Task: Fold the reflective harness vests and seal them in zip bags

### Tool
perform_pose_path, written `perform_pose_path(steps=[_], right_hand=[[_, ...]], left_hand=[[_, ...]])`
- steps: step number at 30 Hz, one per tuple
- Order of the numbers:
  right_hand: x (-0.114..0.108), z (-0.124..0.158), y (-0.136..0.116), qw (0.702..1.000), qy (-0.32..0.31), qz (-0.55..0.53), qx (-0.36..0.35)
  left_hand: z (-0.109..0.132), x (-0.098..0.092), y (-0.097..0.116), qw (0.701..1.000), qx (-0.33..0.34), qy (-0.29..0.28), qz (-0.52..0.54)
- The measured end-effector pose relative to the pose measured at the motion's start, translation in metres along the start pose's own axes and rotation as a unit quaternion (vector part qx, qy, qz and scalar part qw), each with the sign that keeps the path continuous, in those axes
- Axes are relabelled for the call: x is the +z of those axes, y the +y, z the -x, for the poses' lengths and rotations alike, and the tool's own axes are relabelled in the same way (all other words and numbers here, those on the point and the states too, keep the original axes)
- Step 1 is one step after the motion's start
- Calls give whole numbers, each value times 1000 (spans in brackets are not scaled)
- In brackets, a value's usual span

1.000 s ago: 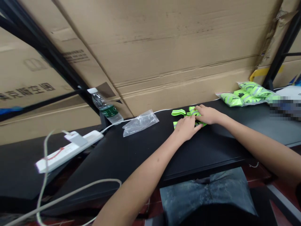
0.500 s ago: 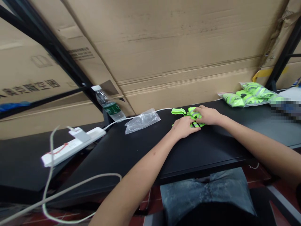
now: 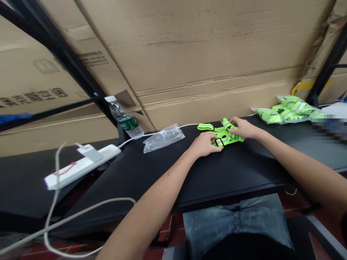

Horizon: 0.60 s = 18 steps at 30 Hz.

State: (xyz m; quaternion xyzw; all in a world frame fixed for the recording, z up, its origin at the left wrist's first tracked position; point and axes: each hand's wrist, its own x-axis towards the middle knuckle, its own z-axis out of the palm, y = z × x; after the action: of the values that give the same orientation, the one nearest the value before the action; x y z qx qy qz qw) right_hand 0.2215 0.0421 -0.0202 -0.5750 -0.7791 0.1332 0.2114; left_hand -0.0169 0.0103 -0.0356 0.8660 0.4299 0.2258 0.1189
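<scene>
A neon-green reflective strap (image 3: 226, 139) with silver stripes lies bunched on the black table, one looped end (image 3: 205, 126) sticking out to the left. My left hand (image 3: 207, 144) grips its near left part, thumb and fingers closed beside a black buckle (image 3: 219, 142). On the strap's right side, my right hand (image 3: 241, 128) has its fingers closed on a raised fold (image 3: 225, 123). Left of both hands lies a clear plastic bag (image 3: 164, 138), flat and crumpled.
Bagged green reflective straps (image 3: 290, 109) sit at the back right. A water bottle (image 3: 126, 118) leans by the black frame on the left, near a white power strip (image 3: 82, 166) with cables. Cardboard (image 3: 211, 54) walls the table's far side.
My hands have moved apart, left hand leftward and right hand rightward. The strap between them is spread wider, and the buckle now shows by my left fingers.
</scene>
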Motion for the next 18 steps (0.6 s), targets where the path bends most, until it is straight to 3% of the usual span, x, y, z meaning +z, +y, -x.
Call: perform_pose_path(steps=[5, 8, 10, 13, 15, 18], right_hand=[[-3, -7, 29, 998, 1, -48, 43], [-8, -4, 35, 999, 10, -44, 6], [-12, -1, 32, 997, -7, -21, -71], [-16, 4, 23, 981, -96, 55, -158], [-15, 7, 15, 974, -137, 98, -152], [-15, 13, 3, 971, -119, 139, -155]], left_hand=[[2, -13, -15, 1000, 8, 13, 8], [3, -22, -28, 1000, 9, -1, -12], [4, -25, -37, 999, 6, -10, -35], [6, -27, -46, 996, -20, 8, -81], [8, -27, -48, 991, -52, 46, -114], [8, -28, -40, 983, -81, 88, -142]])
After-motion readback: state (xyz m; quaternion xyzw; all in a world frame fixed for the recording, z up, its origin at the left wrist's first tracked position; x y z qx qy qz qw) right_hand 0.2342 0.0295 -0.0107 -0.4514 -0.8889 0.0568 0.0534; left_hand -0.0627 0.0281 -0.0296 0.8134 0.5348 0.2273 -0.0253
